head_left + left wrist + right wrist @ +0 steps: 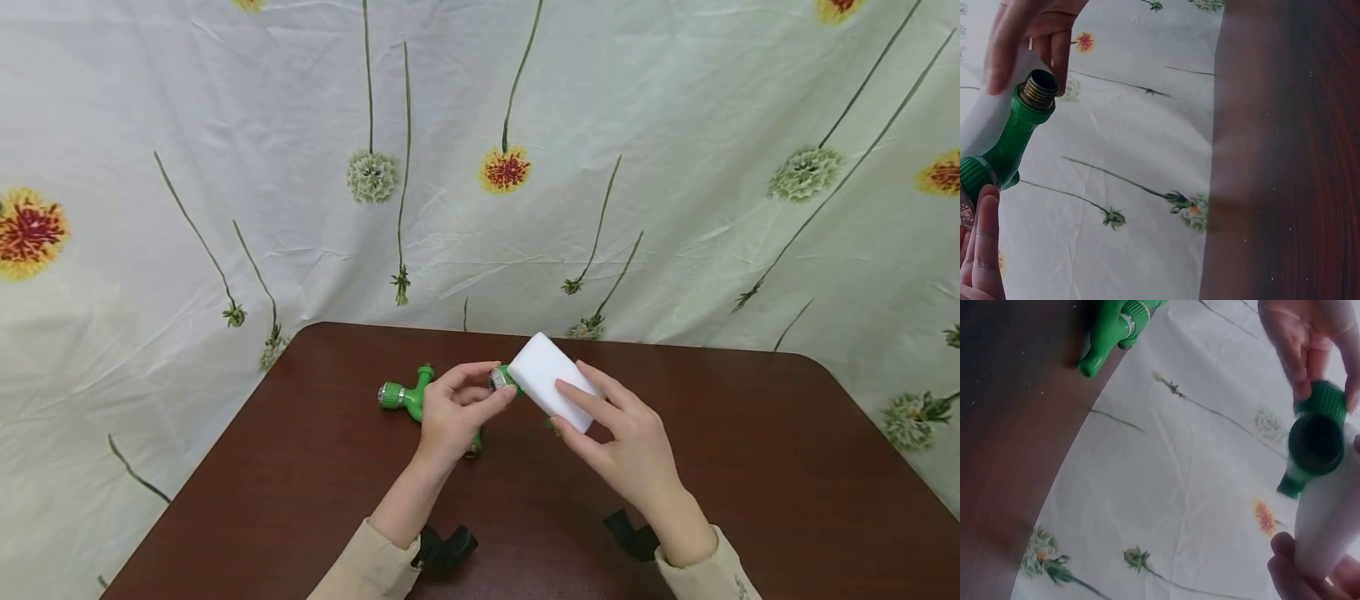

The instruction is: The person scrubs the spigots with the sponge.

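Over the table my left hand [453, 408] pinches a green tap [1015, 140] by its ribbed collar. The tap's threaded spout end shows in the left wrist view, and the head view hides most of its body. My right hand [633, 442] holds a white sponge block [551, 379] between thumb and fingers. The sponge lies against the tap's side, tilted. In the right wrist view the tap's round opening [1317, 444] faces the camera beside the sponge. A second green tap [412, 402] lies on the table behind my left hand, partly covered by it.
The dark red-brown table [315, 475] has rounded far corners. Behind it hangs a white cloth [450, 217] printed with flowers. Black curved pieces [456, 546] show beside both wrists, over the near part of the table.
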{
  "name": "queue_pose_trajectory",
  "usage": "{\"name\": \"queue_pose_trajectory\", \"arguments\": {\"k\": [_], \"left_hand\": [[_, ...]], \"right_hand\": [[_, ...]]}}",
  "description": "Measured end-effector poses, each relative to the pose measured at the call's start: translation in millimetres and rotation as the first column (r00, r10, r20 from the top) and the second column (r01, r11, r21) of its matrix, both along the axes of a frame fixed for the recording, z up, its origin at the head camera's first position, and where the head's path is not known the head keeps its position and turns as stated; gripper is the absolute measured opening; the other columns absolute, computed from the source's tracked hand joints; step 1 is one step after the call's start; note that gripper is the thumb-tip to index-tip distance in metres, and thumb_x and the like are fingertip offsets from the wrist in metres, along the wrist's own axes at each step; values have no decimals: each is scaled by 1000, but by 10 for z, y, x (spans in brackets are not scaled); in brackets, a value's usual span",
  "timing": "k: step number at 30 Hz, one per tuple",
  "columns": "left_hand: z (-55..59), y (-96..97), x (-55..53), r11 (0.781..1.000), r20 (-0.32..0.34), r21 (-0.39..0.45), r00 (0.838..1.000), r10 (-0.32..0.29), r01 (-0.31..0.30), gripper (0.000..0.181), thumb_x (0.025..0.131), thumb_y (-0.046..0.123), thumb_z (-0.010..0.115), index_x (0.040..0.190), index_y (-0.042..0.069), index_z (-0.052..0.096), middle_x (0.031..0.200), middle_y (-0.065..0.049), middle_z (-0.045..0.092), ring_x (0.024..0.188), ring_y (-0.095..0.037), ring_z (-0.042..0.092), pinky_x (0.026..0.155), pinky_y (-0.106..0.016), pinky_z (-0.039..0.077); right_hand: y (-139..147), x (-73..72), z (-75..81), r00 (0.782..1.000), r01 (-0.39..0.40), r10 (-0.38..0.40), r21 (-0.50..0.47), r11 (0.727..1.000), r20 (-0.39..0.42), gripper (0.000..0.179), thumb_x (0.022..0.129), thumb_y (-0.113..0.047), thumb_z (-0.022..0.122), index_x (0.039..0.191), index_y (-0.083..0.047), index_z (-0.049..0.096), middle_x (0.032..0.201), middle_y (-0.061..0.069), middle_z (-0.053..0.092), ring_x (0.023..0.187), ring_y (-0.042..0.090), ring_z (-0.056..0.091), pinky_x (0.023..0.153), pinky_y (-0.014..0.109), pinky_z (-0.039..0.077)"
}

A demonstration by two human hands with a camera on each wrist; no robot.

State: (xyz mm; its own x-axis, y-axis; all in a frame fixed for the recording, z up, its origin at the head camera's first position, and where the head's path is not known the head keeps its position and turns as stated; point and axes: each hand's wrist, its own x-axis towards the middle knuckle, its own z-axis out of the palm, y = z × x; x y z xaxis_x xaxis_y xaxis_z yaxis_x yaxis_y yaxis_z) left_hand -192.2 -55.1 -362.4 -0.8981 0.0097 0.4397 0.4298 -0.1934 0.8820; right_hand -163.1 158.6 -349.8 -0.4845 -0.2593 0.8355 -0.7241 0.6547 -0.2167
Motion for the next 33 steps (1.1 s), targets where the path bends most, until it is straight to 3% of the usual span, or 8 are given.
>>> {"name": "queue_pose_trajectory", "arguments": {"k": [7, 10, 14, 17, 22, 25, 29, 33], "left_hand": [[16, -13, 10, 998, -1, 63, 1000, 2, -2, 32, 77, -8, 70, 108, -10, 63, 88, -7, 66, 69, -14, 67, 66, -34, 57], [12, -11, 10, 997, 6, 76, 1000, 3, -4, 32, 77, -9, 70, 108, -10, 62, 88, -6, 65, 69, -14, 67, 66, -35, 57], [7, -10, 3, 997, 4, 77, 999, 31, -32, 32, 77, -8, 71, 108, -9, 63, 89, -9, 64, 68, -14, 67, 65, -34, 57], [10, -20, -6, 994, 4, 75, 997, 74, -74, 32, 76, -7, 72, 107, -8, 64, 88, -11, 64, 66, -14, 67, 62, -33, 57], [24, -45, -18, 990, -7, 90, 993, 114, -113, 31, 76, -9, 71, 106, -8, 64, 88, -11, 64, 65, -15, 67, 61, -38, 57], [26, -52, -25, 988, -23, 101, 993, 116, -113, 31, 76, -9, 71, 106, -9, 64, 88, -9, 63, 66, -15, 67, 61, -41, 57], [30, -53, -29, 986, -38, 118, 992, 120, -115, 31, 76, -9, 71, 106, -10, 63, 88, -8, 63, 66, -14, 67, 61, -37, 57], [38, -51, -22, 985, -35, 125, 992, 121, -115, 31, 76, -9, 71, 106, -10, 63, 87, -8, 63, 65, -14, 67, 59, -31, 57]], "right_hand": [[84, -39, 27, 988, 152, -155, -124, 981, -21, 30, 84, -32, 68, 106, -13, 73, 119, 10, 61, 95, 27, 64, 61, 40, 53], [66, -30, 47, 995, 77, -84, -124, 989, -47, 32, 85, -37, 66, 106, -14, 73, 120, 9, 61, 96, 26, 63, 63, 33, 52], [54, -20, 47, 999, -33, 33, -17, 999, -38, 32, 88, -39, 61, 105, -15, 73, 119, 11, 61, 97, 27, 62, 64, 33, 51], [87, -32, 35, 1000, 16, -15, 10, 1000, -18, 26, 84, -29, 65, 103, -14, 73, 118, 11, 61, 97, 28, 62, 62, 39, 51], [141, -53, 36, 987, 160, -162, -99, 982, -9, 27, 74, -17, 70, 100, -12, 74, 117, 9, 62, 93, 27, 63, 57, 36, 49], [120, -47, 53, 995, 84, -90, -106, 991, -52, 26, 78, -24, 67, 100, -13, 74, 117, 9, 62, 94, 26, 63, 61, 31, 49], [76, -37, 76, 992, -42, 44, 19, 999, -122, 26, 83, -29, 58, 99, -15, 74, 117, 10, 62, 96, 26, 61, 60, 30, 50], [102, -32, 86, 991, 38, -32, 42, 998, -134, 26, 80, -26, 58, 97, -14, 74, 116, 10, 62, 94, 27, 60, 55, 36, 50]]}}
